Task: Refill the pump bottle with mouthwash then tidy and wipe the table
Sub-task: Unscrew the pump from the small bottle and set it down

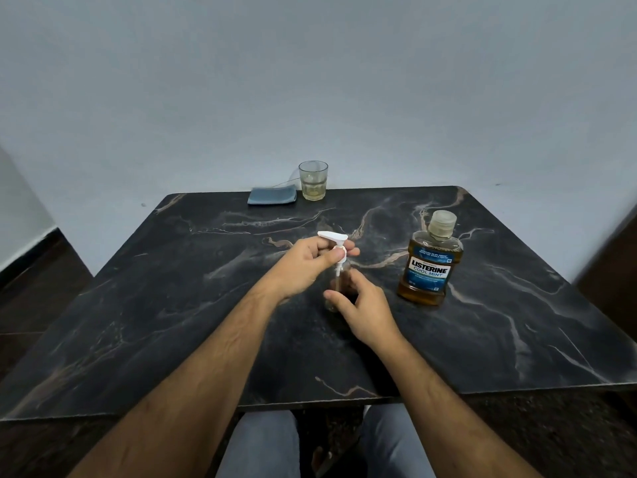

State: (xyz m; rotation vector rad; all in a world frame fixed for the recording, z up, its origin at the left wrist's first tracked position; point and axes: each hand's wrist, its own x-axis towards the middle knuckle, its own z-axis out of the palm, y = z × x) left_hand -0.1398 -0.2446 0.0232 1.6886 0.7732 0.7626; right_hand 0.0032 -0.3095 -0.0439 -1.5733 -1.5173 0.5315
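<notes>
Head view shows a dark marble table [172,305] against a pale wall, with bare top to the left and near the front edge. A capped mouthwash bottle [429,267] stands right of centre. At the far edge a glass [313,181] stands just beside a folded cloth [272,195]. Mid-table, the right hand [365,310] grips the small pump bottle [336,288] low down, while the left hand [303,262] pinches its white pump top [333,241].
</notes>
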